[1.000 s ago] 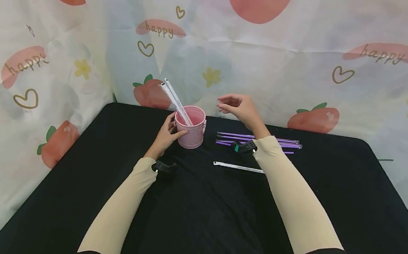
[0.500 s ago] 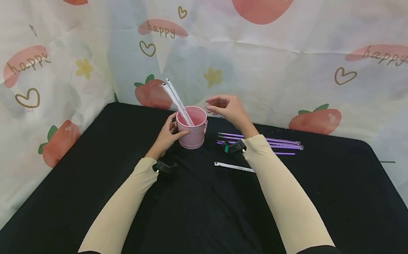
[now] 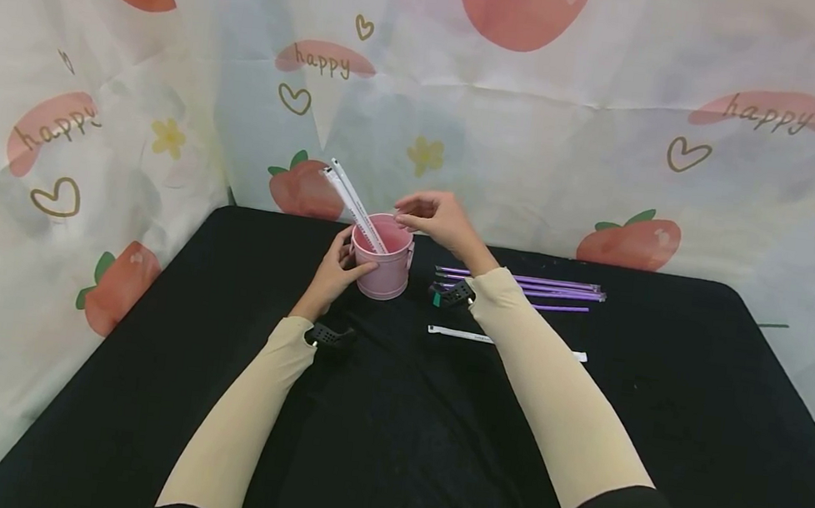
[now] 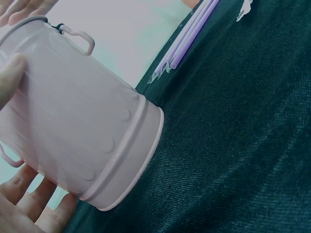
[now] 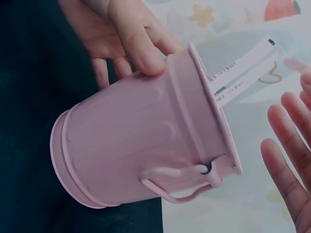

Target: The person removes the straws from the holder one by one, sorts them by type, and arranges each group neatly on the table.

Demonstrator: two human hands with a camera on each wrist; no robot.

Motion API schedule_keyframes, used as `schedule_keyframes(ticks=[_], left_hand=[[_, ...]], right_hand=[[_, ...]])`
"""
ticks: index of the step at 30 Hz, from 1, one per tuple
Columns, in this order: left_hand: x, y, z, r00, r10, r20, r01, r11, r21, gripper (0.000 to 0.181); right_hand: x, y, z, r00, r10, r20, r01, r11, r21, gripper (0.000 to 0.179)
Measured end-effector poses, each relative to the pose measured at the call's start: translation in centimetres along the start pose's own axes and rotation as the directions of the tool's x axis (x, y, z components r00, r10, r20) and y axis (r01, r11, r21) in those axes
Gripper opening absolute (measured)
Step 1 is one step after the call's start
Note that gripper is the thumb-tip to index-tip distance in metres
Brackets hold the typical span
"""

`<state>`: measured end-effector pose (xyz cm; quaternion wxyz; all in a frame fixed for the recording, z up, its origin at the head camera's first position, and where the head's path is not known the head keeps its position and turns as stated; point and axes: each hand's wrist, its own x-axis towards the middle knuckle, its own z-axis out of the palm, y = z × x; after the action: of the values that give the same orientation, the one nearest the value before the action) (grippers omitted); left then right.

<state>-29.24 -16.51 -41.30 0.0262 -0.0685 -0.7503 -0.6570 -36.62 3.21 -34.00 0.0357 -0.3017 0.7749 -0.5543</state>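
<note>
A small pink bucket (image 3: 385, 278) with side handles stands on the black cloth. My left hand (image 3: 329, 277) grips its left side, the thumb across the front and the fingers around behind. White paper-wrapped straws (image 3: 356, 208) lean leftward out of the bucket's mouth. Just at the right of the rim hovers my right hand (image 3: 443, 219), its fingers loosely bent and nothing seen between them. In the right wrist view, spread fingers (image 5: 286, 160) show apart from the rim. One more white wrapped straw (image 3: 460, 335) lies on the cloth, partly hidden under the right forearm.
Several purple straws (image 3: 561, 292) in clear wrappers lie side by side to the right of the bucket, partly behind the right wrist. Behind the black-covered table (image 3: 664, 384) hangs a printed curtain (image 3: 540, 152).
My right hand has moved left and slightly down, from over the purple straws to the bucket's rim. More of the loose white straw shows. The left hand and bucket stay put.
</note>
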Motion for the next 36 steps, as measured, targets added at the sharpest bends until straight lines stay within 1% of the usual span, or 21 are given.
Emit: schedule_keyframes(ticks=[9,13,20,22,26,29,34,36], left_hand=[[0.1,-0.3,0.0,1.0,0.01,0.005,-0.01,1.0,0.003,0.075],[0.2,-0.3,0.0,1.0,0.024,0.009,-0.024,1.0,-0.008,0.075],[0.1,-0.1,-0.1,1.0,0.017,0.011,-0.017,1.0,-0.004,0.076],[0.1,-0.2,-0.1,1.0,0.018,0.011,-0.018,1.0,-0.003,0.076],[0.1,-0.2,-0.1,1.0,0.017,0.016,-0.017,1.0,-0.006,0.075],[0.0,-0.2,-0.1,1.0,0.01,0.023,-0.009,1.0,-0.006,0.076],[0.0,-0.1,-0.1,1.0,0.001,0.025,-0.001,1.0,-0.002,0.076],[0.0,0.0,-0.1,1.0,-0.003,0.022,0.003,1.0,0.001,0.076]], right_hand=[[0.6,0.5,1.0,0.999,-0.009,0.039,0.01,1.0,-0.013,0.027],[0.9,0.7,1.5,0.999,0.0,0.04,0.0,1.0,-0.009,0.026],[1.5,0.6,2.6,0.999,0.017,0.038,-0.014,0.997,-0.077,0.027],[1.6,0.7,2.9,0.999,0.021,0.04,-0.018,0.997,-0.075,0.027],[1.9,0.9,3.4,0.999,0.03,0.032,-0.028,0.998,-0.06,0.025],[2.1,1.1,3.7,0.999,0.042,0.011,-0.042,0.998,-0.055,0.023],[2.2,1.1,4.0,0.996,0.09,-0.026,-0.092,0.994,-0.06,0.022],[2.3,1.0,4.1,0.994,0.104,-0.031,-0.106,0.991,-0.08,0.022]])
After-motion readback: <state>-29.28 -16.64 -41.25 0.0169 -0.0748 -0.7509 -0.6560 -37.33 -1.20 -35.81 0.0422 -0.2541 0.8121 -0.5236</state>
